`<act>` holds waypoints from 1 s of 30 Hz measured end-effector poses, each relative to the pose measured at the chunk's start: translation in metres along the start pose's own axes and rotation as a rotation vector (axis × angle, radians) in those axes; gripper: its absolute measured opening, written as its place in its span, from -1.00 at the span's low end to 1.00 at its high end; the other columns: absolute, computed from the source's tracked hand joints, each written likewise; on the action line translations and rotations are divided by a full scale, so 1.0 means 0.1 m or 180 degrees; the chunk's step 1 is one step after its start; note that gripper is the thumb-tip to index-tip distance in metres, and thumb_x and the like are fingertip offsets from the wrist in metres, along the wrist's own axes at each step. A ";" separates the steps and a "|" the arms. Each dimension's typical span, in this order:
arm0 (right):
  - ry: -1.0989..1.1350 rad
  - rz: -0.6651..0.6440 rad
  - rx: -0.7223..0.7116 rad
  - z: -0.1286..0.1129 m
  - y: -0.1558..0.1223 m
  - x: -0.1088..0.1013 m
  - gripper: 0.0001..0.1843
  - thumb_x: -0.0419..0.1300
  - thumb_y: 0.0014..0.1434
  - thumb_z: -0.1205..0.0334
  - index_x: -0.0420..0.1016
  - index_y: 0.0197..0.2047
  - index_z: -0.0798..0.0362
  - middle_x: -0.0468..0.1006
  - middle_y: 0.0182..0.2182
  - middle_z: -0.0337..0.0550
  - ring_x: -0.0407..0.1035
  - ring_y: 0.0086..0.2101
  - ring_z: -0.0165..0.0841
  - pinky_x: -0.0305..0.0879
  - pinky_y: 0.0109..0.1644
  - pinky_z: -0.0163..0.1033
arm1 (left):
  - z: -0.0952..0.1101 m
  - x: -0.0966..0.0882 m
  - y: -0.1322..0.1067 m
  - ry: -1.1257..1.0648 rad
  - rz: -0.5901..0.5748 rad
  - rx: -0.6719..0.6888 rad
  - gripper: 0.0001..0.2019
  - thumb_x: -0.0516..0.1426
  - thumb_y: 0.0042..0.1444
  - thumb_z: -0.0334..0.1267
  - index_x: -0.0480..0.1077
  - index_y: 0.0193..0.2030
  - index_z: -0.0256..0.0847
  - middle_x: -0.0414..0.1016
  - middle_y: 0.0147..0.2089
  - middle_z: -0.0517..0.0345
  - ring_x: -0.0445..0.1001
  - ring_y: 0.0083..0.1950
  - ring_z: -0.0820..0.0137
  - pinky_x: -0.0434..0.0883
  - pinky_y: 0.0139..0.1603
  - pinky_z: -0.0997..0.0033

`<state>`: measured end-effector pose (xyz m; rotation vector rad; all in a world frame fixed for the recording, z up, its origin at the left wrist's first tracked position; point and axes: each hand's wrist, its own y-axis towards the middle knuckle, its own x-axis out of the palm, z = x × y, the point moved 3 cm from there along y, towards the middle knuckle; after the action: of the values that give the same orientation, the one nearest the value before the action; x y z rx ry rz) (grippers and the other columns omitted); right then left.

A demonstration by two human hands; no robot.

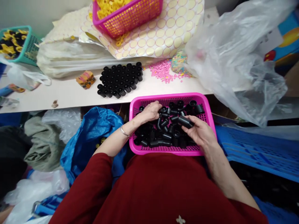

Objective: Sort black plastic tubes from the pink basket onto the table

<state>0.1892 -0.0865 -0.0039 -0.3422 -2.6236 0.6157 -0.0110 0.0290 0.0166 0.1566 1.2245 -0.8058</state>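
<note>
A pink plastic basket (173, 153) holding many loose black plastic cylinders (167, 136) rests against the table's front edge, close to my body. My right hand (198, 130) is closed around black cylinders (186, 122), seemingly two end to end, over the basket's right half. Over the basket's left half, my left hand (151, 111) has its fingers bent down among the pieces; whatever they grip is hidden. Behind the basket, many more black cylinders (120, 79) stand upright on the table in a tight block.
Pink beads (162, 70) lie scattered behind the basket. A second pink basket (130, 20) with yellow parts stands at the back. Clear plastic bags (229, 53) bulge at the right. At left are a teal basket (32, 46) and a blue bag (81, 140).
</note>
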 end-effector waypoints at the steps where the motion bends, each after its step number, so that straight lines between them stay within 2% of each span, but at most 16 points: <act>1: 0.0066 -0.0004 -0.0007 0.01 0.00 -0.01 -0.67 0.48 -0.03 -0.09 0.58 -0.39 -0.03 0.64 -0.33 -0.18 0.57 -0.26 -0.26 0.64 -0.23 -0.08 | -0.01 -0.01 0.02 0.0007 0.0052 -0.0104 -0.74 0.05 0.04 -0.51 0.53 -0.20 -0.31 0.53 -0.13 -0.15 0.51 -0.09 0.17 0.43 0.01 0.24; 3: 0.0055 -0.0090 -0.0046 0.01 -0.01 -0.01 -0.68 0.47 -0.01 -0.09 0.60 -0.35 -0.04 0.67 -0.29 -0.15 0.60 -0.23 -0.22 0.66 -0.13 0.01 | -0.02 0.00 0.06 0.0055 0.0007 -0.0429 -0.74 0.02 0.14 -0.47 0.54 -0.20 -0.32 0.55 -0.18 -0.18 0.53 -0.08 0.13 0.42 0.01 0.21; 5: -0.0040 -0.0181 -0.0077 0.00 -0.05 0.01 -0.70 0.50 -0.05 0.04 0.64 -0.27 -0.05 0.70 -0.23 -0.17 0.62 -0.18 -0.22 0.64 0.01 0.05 | 0.01 0.03 0.09 0.0127 -0.0171 -0.0706 -0.76 0.05 0.18 -0.43 0.55 -0.15 -0.32 0.57 -0.16 -0.20 0.56 -0.02 0.06 0.43 0.00 0.18; 8: -0.0161 -0.0236 -0.0172 -0.03 -0.13 0.05 -0.63 0.51 -0.10 0.22 0.64 -0.17 -0.08 0.70 -0.18 -0.24 0.63 -0.12 -0.27 0.58 0.13 0.01 | 0.05 0.04 0.10 0.0185 -0.0351 -0.0829 -0.76 0.11 0.14 -0.46 0.56 -0.11 -0.31 0.58 -0.06 -0.21 0.55 0.08 0.01 0.43 0.03 0.18; 11: -0.0154 -0.0282 -0.0218 -0.06 -0.20 0.07 -0.63 0.53 -0.14 0.25 0.61 -0.21 -0.07 0.71 -0.23 -0.23 0.64 -0.15 -0.31 0.58 0.12 -0.08 | 0.03 -0.02 0.06 -0.0096 -0.0011 -0.0798 -0.78 0.16 0.07 -0.50 0.57 -0.17 -0.27 0.59 -0.08 -0.12 0.54 0.08 0.07 0.42 0.05 0.20; 13: -0.0113 -0.0295 -0.0322 -0.08 -0.23 0.09 -0.64 0.54 -0.14 0.23 0.59 -0.23 -0.05 0.69 -0.28 -0.24 0.64 -0.19 -0.30 0.60 0.07 -0.08 | 0.01 -0.08 -0.02 -0.0818 0.0380 -0.0757 -0.83 0.25 0.01 -0.45 0.56 -0.23 -0.24 0.58 -0.19 0.02 0.54 -0.03 0.15 0.42 0.01 0.23; 15: -0.0127 -0.0246 -0.0566 -0.12 -0.26 0.12 -0.65 0.54 -0.10 0.18 0.58 -0.23 -0.06 0.67 -0.29 -0.25 0.64 -0.23 -0.29 0.63 -0.02 -0.06 | 0.01 -0.12 -0.12 -0.2041 0.0498 -0.0559 -0.80 0.35 -0.08 -0.36 0.56 -0.25 -0.24 0.53 -0.32 0.14 0.51 -0.18 0.27 0.42 -0.08 0.28; 18: -0.0359 -0.0119 -0.1014 -0.19 -0.30 0.20 -0.66 0.52 -0.02 0.11 0.59 -0.17 -0.07 0.66 -0.26 -0.23 0.59 -0.36 -0.33 0.62 -0.25 -0.14 | 0.12 -0.11 -0.27 -0.3902 0.0155 -0.0059 -0.67 0.44 -0.25 -0.28 0.56 -0.29 -0.28 0.49 -0.36 0.21 0.44 -0.29 0.41 0.41 -0.17 0.36; 20: -0.0560 -0.0049 -0.1290 -0.23 -0.31 0.27 -0.66 0.50 0.02 0.08 0.60 -0.13 -0.09 0.67 -0.23 -0.22 0.54 -0.41 -0.36 0.58 -0.32 -0.19 | 0.21 -0.08 -0.33 -0.4589 -0.0018 0.0085 -0.64 0.47 -0.32 -0.29 0.55 -0.31 -0.29 0.50 -0.34 0.21 0.44 -0.29 0.46 0.41 -0.17 0.39; 22: -0.0669 -0.0046 -0.1453 -0.26 -0.31 0.33 -0.66 0.50 0.03 0.09 0.61 -0.12 -0.10 0.67 -0.20 -0.21 0.54 -0.37 -0.36 0.58 -0.29 -0.21 | 0.26 -0.06 -0.36 -0.4879 -0.0078 0.0090 -0.62 0.48 -0.35 -0.33 0.54 -0.31 -0.29 0.51 -0.33 0.21 0.45 -0.28 0.48 0.42 -0.15 0.40; 25: -0.0681 -0.0120 -0.1456 -0.32 -0.30 0.36 -0.65 0.52 0.01 0.10 0.63 -0.12 -0.11 0.66 -0.16 -0.20 0.56 -0.26 -0.32 0.62 -0.18 -0.18 | 0.25 -0.07 -0.37 -0.5064 -0.0018 0.0008 -0.55 0.48 -0.34 -0.35 0.53 -0.22 -0.27 0.54 -0.27 0.17 0.50 -0.24 0.45 0.47 -0.12 0.37; 28: -0.0483 0.0042 -0.1482 -0.43 -0.29 0.28 -0.65 0.52 -0.01 0.07 0.62 -0.14 -0.15 0.64 -0.14 -0.21 0.57 -0.25 -0.31 0.64 -0.13 -0.13 | 0.11 -0.14 -0.35 -0.5240 0.0242 -0.0214 -0.59 0.44 -0.25 -0.35 0.50 -0.19 -0.23 0.51 -0.24 0.15 0.52 -0.25 0.41 0.51 -0.20 0.35; 30: -0.0305 0.0213 -0.1487 -0.49 -0.26 0.18 -0.67 0.54 -0.03 0.06 0.63 -0.18 -0.17 0.63 -0.20 -0.25 0.57 -0.27 -0.33 0.65 -0.13 -0.12 | -0.01 -0.19 -0.32 -0.5279 0.0515 -0.0411 -0.71 0.40 -0.16 -0.34 0.44 -0.29 -0.23 0.48 -0.27 0.15 0.51 -0.29 0.42 0.51 -0.25 0.35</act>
<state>0.1917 -0.0856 0.0545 -0.5514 -2.8393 0.0278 -0.0342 0.0150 0.0426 -0.4593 -0.3157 -0.4367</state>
